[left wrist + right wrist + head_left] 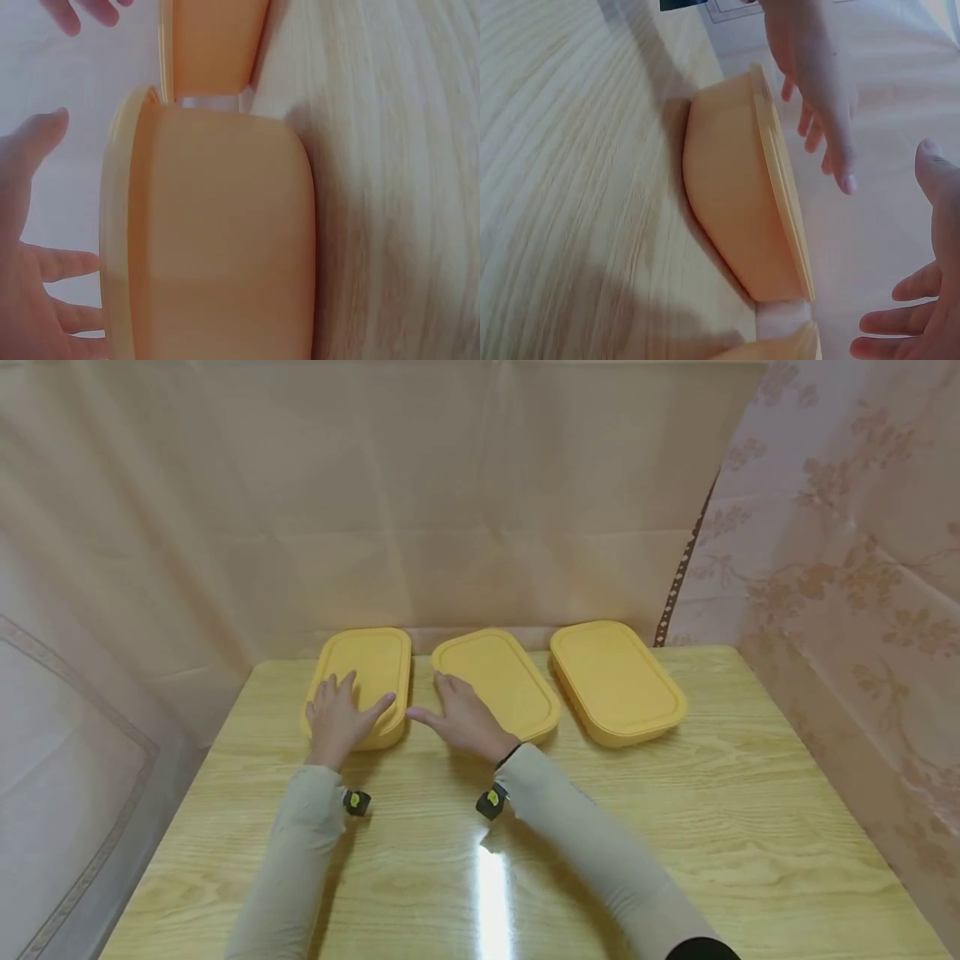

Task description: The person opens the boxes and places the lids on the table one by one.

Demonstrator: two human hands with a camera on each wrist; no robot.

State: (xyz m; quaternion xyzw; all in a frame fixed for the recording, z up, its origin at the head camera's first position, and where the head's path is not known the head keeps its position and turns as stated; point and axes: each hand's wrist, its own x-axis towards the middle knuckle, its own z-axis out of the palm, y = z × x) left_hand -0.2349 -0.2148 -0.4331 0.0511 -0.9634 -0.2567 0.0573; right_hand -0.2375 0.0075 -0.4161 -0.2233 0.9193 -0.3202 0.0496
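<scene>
Yellow boxes (372, 653) number three in head view — two in wrist views.

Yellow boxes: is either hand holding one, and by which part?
Nothing is held: the left hand is spread over the left box, the right hand open near the middle box.

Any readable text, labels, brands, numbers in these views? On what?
No readable text anywhere.
Left yellow box, middle yellow box, right yellow box: no lettering visible.
Devices at left wrist and right wrist: yellow-green marks, too small to read.
</scene>
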